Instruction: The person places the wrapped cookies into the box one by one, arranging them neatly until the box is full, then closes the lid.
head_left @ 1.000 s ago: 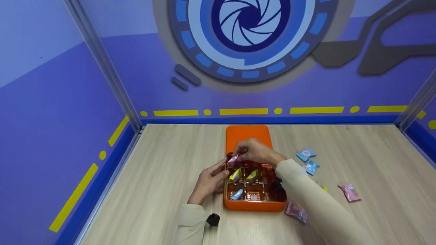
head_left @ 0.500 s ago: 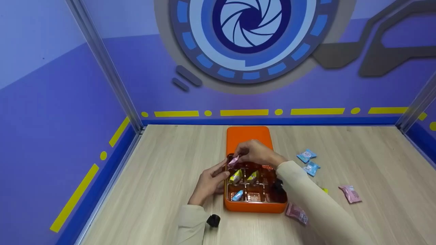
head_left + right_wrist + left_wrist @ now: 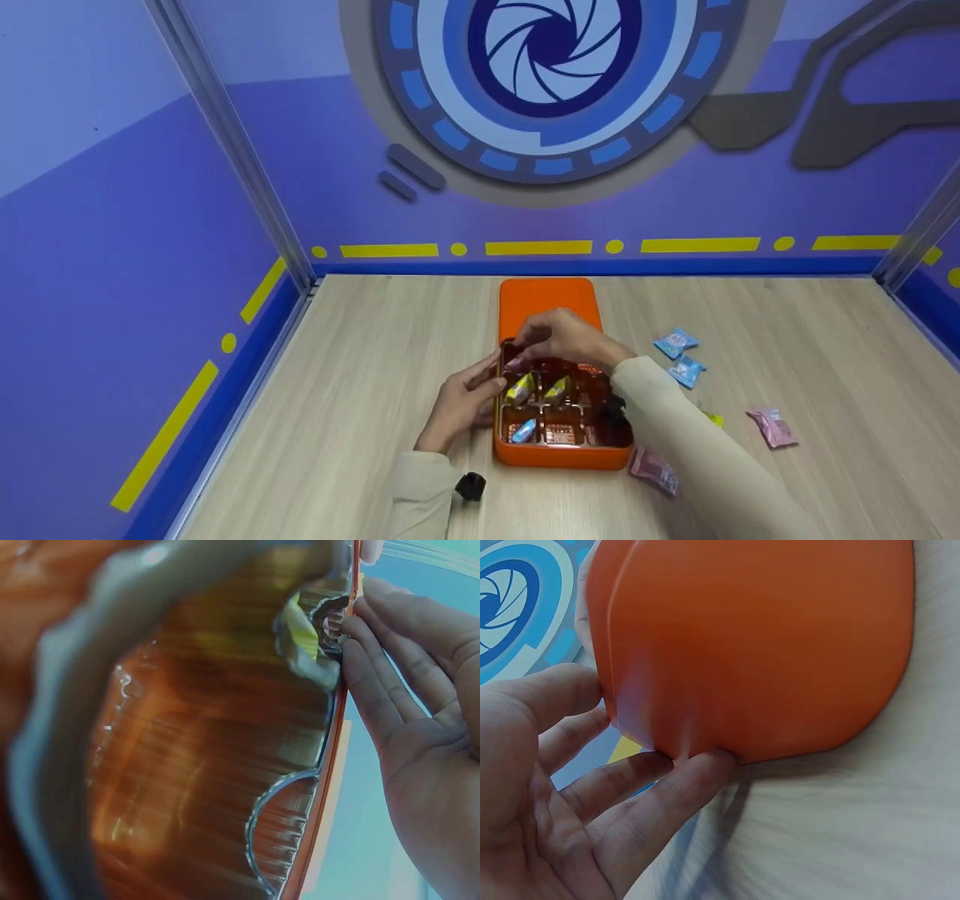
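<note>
An orange box (image 3: pixel 562 454) with a divided clear tray sits on the table. My left hand (image 3: pixel 459 401) rests against its left side, fingertips along the rim; the left wrist view has these fingers (image 3: pixel 641 821), fairly straight, touching the orange wall (image 3: pixel 765 652). My right hand (image 3: pixel 564 336) reaches over the far left compartment, thumb and index fingertips parted. Just below them, a small pink wrapped candy (image 3: pixel 514 364) lies low in that compartment, partly hidden. Two yellow-wrapped candies (image 3: pixel 519 388) sit in the middle row, and a blue one (image 3: pixel 524 430) in the near left compartment.
The orange lid (image 3: pixel 547 300) lies behind the box. To the right are two blue candies (image 3: pixel 676 343), two pink candies (image 3: pixel 772 427) and a yellow one (image 3: pixel 715 418) partly behind the right sleeve. A black object (image 3: pixel 471 486) is by the left cuff. Panels stand around the table.
The pink candy has left the right fingertips and dropped lower into the far left compartment; the thumb and index finger have parted. The left hand stays at the box's side.
</note>
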Tool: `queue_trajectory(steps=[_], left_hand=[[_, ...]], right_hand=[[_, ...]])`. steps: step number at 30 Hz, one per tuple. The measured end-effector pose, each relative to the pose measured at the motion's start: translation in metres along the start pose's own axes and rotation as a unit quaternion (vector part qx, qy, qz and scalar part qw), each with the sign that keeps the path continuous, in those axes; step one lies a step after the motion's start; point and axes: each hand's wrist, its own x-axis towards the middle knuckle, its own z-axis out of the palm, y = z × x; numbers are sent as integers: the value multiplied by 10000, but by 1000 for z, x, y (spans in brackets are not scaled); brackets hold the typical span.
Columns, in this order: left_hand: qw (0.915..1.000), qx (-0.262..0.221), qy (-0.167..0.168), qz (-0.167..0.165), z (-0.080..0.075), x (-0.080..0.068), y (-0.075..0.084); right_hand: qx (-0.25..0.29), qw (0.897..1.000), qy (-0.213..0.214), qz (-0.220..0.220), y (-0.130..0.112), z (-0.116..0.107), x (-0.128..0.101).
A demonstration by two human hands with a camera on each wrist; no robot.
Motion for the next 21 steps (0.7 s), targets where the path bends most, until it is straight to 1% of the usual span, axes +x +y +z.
queue_trajectory(steps=[3, 6, 10, 13, 18, 21], left_hand=[[10000, 74, 12, 52, 1, 0, 0], [9997, 141, -8, 188, 1, 0, 0], [9999, -1, -61, 135, 1, -1, 1], [9999, -137, -94, 32, 0, -2, 1], [9999, -114, -94, 89, -1, -2, 1], [9999, -106, -81, 63, -1, -1, 1]], right_hand=[[89, 9999, -18, 44, 0, -1, -2], [185, 9998, -26, 27, 0, -2, -4], [409, 9992, 16, -41, 0, -5, -8], [617, 9981, 82, -50, -2, -6, -11], [886, 9959, 171, -61, -3, -8, -16], [929, 9955, 191, -51, -2, -9, -19]])
